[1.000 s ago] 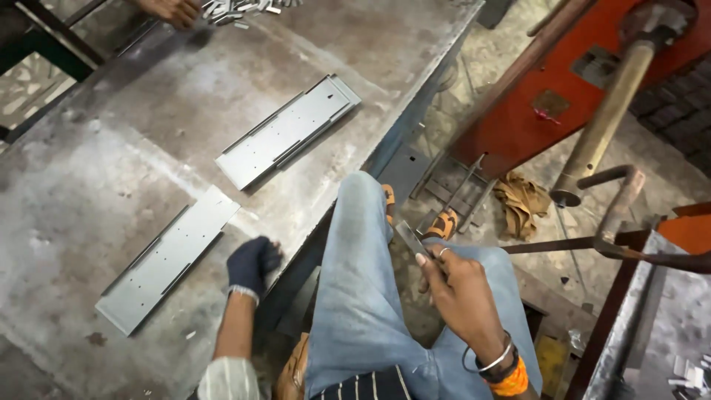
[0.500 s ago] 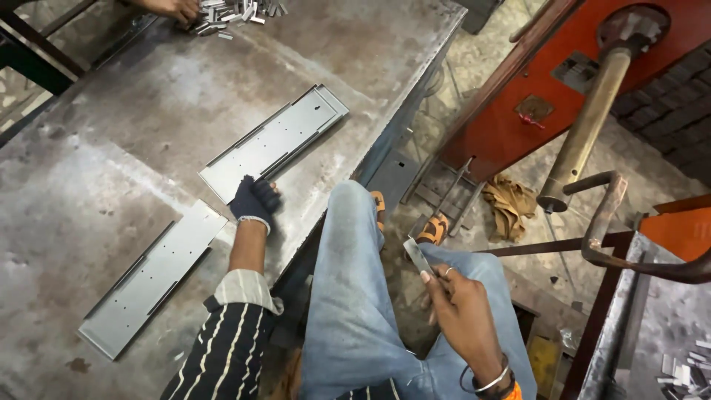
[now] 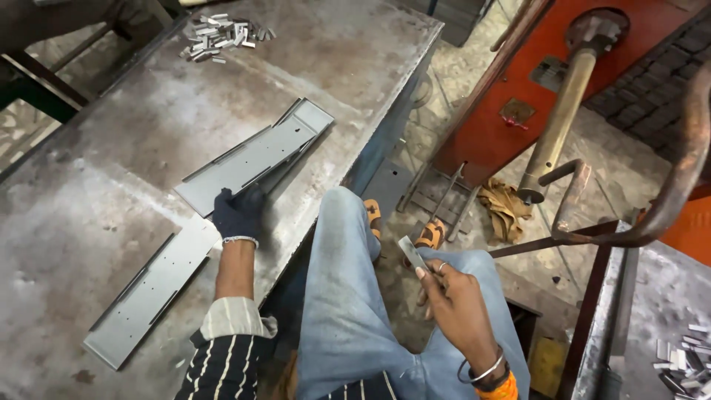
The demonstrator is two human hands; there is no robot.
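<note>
The gloved left hand [image 3: 238, 213] presses on the near end of a grey plate [image 3: 255, 157], apparently gripping its edge, near the table's [image 3: 111, 148] right edge. The right hand [image 3: 452, 300] pinches a small strip [image 3: 412, 254] over the lap. A second plate [image 3: 152, 290] lies alongside; clips [image 3: 222, 33] sit at the far edge.

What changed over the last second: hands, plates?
The gloved left hand reached forward from the near table edge, past the near metal plate, and now rests on the near end of the far metal plate. Whether it grips it is unclear. The right hand stayed over the lap, holding the same small metal strip. Both plates lie as before on the steel table.
</note>
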